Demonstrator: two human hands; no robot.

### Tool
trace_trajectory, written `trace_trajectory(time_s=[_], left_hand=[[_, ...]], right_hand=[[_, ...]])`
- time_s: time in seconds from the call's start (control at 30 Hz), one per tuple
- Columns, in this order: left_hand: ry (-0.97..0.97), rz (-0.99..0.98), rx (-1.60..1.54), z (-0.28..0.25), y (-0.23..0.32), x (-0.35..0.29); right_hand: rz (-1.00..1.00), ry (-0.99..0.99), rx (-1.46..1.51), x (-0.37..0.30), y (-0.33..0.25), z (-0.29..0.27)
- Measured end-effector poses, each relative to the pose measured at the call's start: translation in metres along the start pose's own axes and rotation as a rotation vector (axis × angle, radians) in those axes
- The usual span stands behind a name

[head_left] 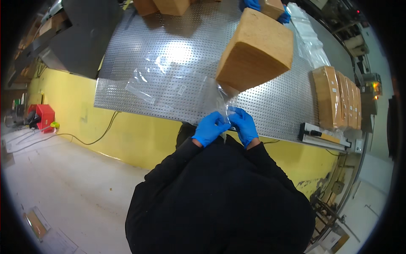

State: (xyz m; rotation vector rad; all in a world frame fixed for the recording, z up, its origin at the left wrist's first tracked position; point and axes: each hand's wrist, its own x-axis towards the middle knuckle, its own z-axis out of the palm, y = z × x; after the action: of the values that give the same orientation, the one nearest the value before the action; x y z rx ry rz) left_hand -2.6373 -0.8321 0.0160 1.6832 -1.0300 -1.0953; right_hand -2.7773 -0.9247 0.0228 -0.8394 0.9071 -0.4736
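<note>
At the near edge of the table, my blue-gloved left hand (208, 129) is closed, its fingertips pinching the edge of a clear plastic bag (210, 94). Close beside it, my blue-gloved right hand (244, 125) also has its fingers closed on the bag's gathered edge. The film spreads flat over the metal to the left, shiny and creased, with a small pale label on it. Just beyond my hands stands a large brown block (257, 51) with a rough, tan top. Its near lower corner meets the film; whether it sits on or inside the bag, I cannot tell.
The perforated metal table (275, 114) carries several wrapped brown blocks (327, 97) at the right, near a sealing bar (325, 134). Stacked clear bags (308, 34) lie at the far right. A co-worker's blue-gloved hands (252, 4) hold another block. A dark machine (91, 38) stands left.
</note>
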Motion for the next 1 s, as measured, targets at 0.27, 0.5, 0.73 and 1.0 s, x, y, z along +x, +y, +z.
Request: trace_trajectory(time_s=[0.27,0.5,0.73,1.0], left_hand=[[0.620,0.223,0.235,-0.088,-0.040,0.041],[0.736,-0.099,1.241,-0.215,-0.150,0.057],[0.876,-0.898,0.963,-0.278,-0.130,0.007],[0.446,-0.531,0.200,-0.236,-0.175,0.018]], right_hand=[[0.116,0.055,0.023,0.003,-0.005,-0.017],[0.129,-0.035,-0.017,0.013,-0.003,-0.029],[0.082,-0.112,-0.068,0.008,-0.014,-0.018],[0.113,-0.370,-0.306,0.038,0.000,0.002]])
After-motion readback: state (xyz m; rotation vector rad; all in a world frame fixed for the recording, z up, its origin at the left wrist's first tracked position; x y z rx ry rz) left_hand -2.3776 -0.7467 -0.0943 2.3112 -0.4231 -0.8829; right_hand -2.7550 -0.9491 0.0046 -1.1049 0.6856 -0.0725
